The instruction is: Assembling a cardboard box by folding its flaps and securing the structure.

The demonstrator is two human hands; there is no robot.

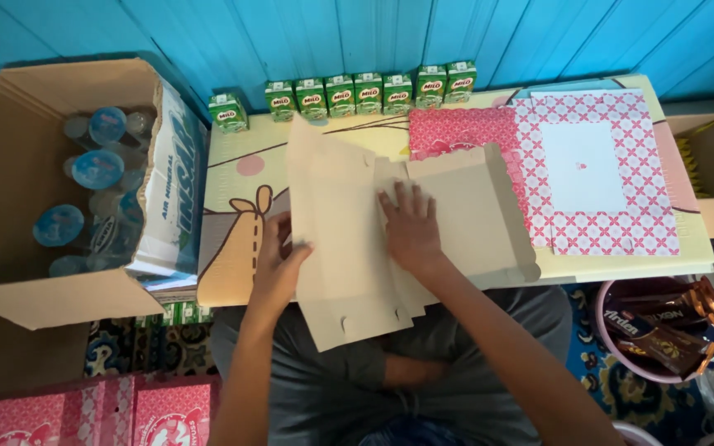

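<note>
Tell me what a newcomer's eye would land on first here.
Probably the flat tan cardboard blank in the middle of the low table, with the left hand gripping its left edge and the right hand pressed flat on it. Next, the row of small green drink cartons along the blue wall, and the red-and-white patterned sheet at right.

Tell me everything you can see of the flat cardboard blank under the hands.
The flat cardboard blank is plain beige-brown card, unfolded, with side flaps, fold lines and small notches at its near edge. It lies on the low table, its near end overhanging toward the person's lap. The left hand grips its left edge; the right hand presses flat on its middle. Its right part overlaps a red-and-white patterned sheet.
</note>
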